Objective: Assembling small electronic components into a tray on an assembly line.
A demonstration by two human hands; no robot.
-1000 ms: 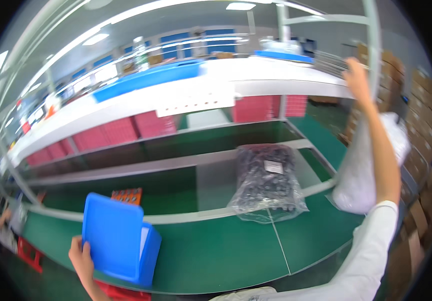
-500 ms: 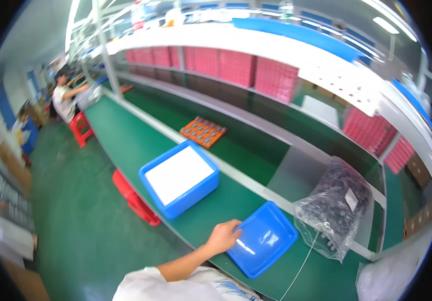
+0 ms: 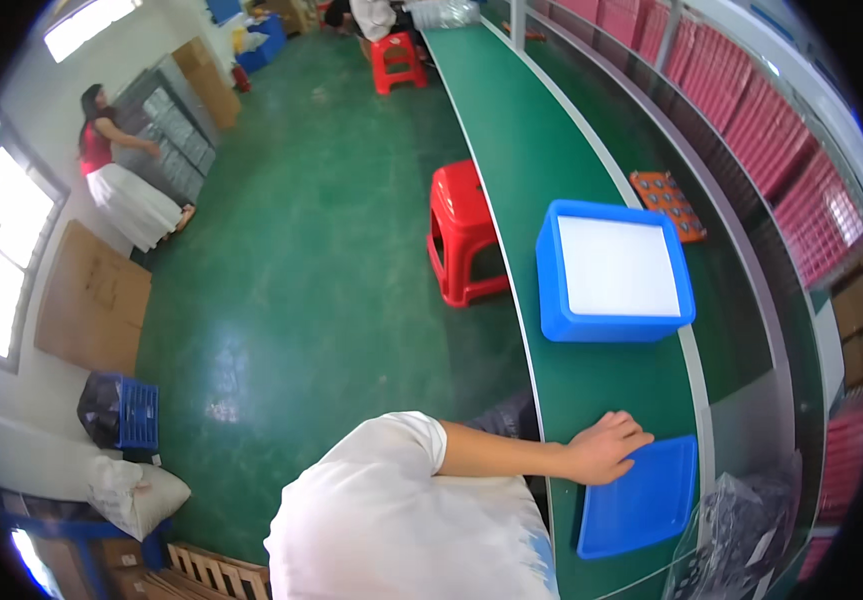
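My left hand (image 3: 606,449) reaches in over the green bench and closes on the near-left corner of a shallow blue plastic tray (image 3: 641,510). The fingers bend over the rim, and part of their grip is hidden. The tray lies flat on the bench with nothing in it. Just beyond it stands a deeper blue bin (image 3: 609,327), with a flat white sheet (image 3: 619,266) filling its top. My right hand is out of the picture.
A see-through plastic bag (image 3: 741,525) of dark parts lies beside the tray. An orange tray (image 3: 668,205) of round parts sits past the bin. Red stools (image 3: 463,235) stand along the bench edge. A person (image 3: 116,165) is by stacked grey panels at the far left.
My view has swung to the left, so the bench now runs up the right side. My left hand stays at the blue tray's corner, and the tray keeps its place beside the bag.
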